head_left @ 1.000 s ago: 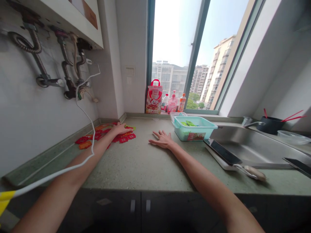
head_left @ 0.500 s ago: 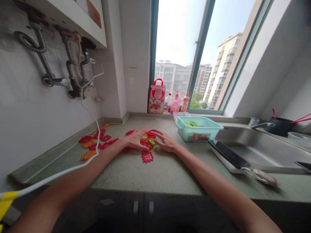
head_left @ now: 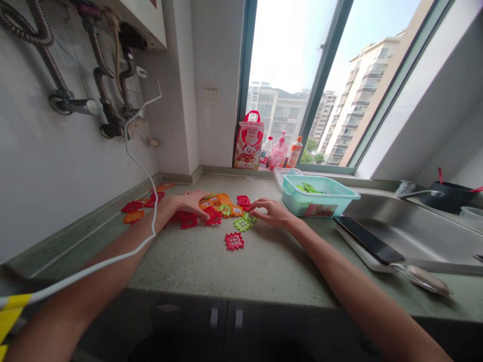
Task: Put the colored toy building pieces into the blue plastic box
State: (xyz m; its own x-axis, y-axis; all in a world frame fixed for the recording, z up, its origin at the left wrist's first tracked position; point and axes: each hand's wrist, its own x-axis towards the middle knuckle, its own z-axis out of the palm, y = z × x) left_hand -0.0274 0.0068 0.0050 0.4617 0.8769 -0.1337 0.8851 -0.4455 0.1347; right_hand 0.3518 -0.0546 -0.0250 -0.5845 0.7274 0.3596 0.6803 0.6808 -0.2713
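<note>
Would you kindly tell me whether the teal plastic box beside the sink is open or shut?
It is open: nothing covers the top of the teal box, and green pieces show inside.

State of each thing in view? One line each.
Left hand: open, partly over red pieces
Right hand: open, beside green piece, contact unclear
Lone red piece: flat, apart from the others
Teal box: open, green pieces inside
Phone: face up, screen dark
Cabinet doors: shut
Pink pump bottle: upright
</note>
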